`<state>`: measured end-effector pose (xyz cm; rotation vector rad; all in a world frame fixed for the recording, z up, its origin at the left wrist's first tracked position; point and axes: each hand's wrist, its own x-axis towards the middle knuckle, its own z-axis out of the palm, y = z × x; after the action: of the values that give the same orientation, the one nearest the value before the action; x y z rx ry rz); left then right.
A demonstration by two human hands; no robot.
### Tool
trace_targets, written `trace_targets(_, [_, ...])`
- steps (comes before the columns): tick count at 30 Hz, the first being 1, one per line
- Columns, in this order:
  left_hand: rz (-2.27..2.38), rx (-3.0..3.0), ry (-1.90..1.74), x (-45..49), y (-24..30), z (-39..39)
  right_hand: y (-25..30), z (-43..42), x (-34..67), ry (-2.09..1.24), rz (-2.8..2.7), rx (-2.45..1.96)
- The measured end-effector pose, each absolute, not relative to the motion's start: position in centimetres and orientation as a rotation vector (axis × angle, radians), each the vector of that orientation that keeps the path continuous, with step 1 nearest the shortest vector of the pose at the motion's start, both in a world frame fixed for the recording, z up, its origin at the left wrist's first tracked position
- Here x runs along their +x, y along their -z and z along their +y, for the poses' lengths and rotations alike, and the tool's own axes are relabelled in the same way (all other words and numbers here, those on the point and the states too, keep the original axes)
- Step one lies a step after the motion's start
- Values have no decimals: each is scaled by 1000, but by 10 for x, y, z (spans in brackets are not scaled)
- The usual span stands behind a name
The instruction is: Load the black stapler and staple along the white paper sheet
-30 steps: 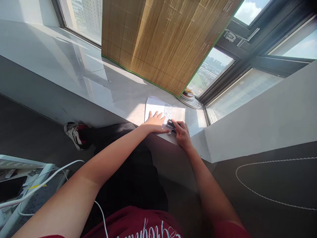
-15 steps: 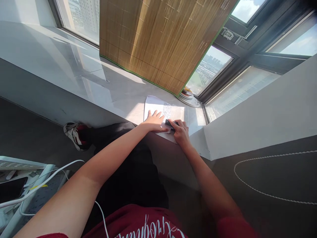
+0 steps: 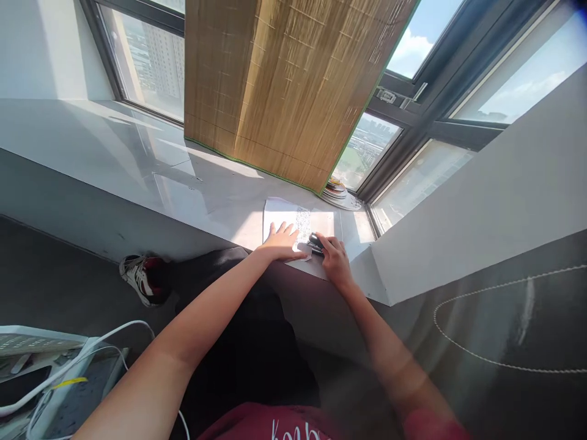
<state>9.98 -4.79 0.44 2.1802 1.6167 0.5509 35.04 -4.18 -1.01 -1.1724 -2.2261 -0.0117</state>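
White paper sheets (image 3: 276,211), with dense writing along the right side, lie on the pale window sill (image 3: 220,211). Flat on the lower part of the paper, with fingers spread, my left hand (image 3: 280,243) presses it down. My right hand (image 3: 336,260) is wrapped round a black stapler (image 3: 315,239) at the right edge of the paper. The stapler's two arms stand apart at the end nearest the paper. Whether the paper's edge sits between them I cannot tell.
A bamboo blind (image 3: 275,91) hangs behind the sill. Stacked plates (image 3: 340,197) stand in the window corner. A white wall (image 3: 468,183) closes off the right side. At the lower left are a cart (image 3: 46,339) and white cables (image 3: 114,330); a beaded cord (image 3: 481,362) hangs at the right.
My view has tilted up, so the sill and hands appear lower. The stapler's end looks more raised and its arms farther apart. My left hand stays on the paper.
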Motion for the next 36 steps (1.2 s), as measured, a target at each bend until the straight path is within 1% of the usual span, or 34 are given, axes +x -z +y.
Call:
trace_targets(3, [1588, 2148, -597, 98, -3, -43, 11, -35, 370, -108, -2158, -1219])
trace_targets(6, [1589, 2096, -663, 97, -1, -38, 6, -26, 383, -259, -2049, -1449])
trace_targets(8, [1610, 2073, -700, 97, 0, -35, 1, -21, 379, -248, -1886, -1565])
trace_targets(10, [1627, 2020, -752, 96, 0, -32, -5, -15, 363, -181, -1706, -1569])
trace_targets(12, [1693, 1863, -913, 94, -2, -30, -9, -9, 334, -191, -1609, -1530])
trace_targets(16, [1911, 1566, -1259, 86, -12, -30, -12, 6, 260, -345, -1750, -1503])
trace_targets(19, [1983, 1519, -1358, 80, -16, -32, -12, 17, 223, -383, -1816, -1540])
trace_targets(21, [1984, 1484, -1407, 78, -16, -35, -11, 21, 218, -389, -1808, -1549])
trace_targets(26, [1948, 1469, -1388, 81, -15, -35, 0, 8, 267, -372, -1785, -1552])
trace_targets(31, [1925, 1433, -1384, 85, -17, -31, 6, -8, 336, -265, -1717, -1665])
trace_targets(34, [1927, 1434, -1391, 86, -20, -31, -3, 7, 365, -409, -1741, -1622])
trace_targets(36, [1937, 1432, -1408, 86, -22, -31, -12, 28, 376, -486, -1665, -1561])
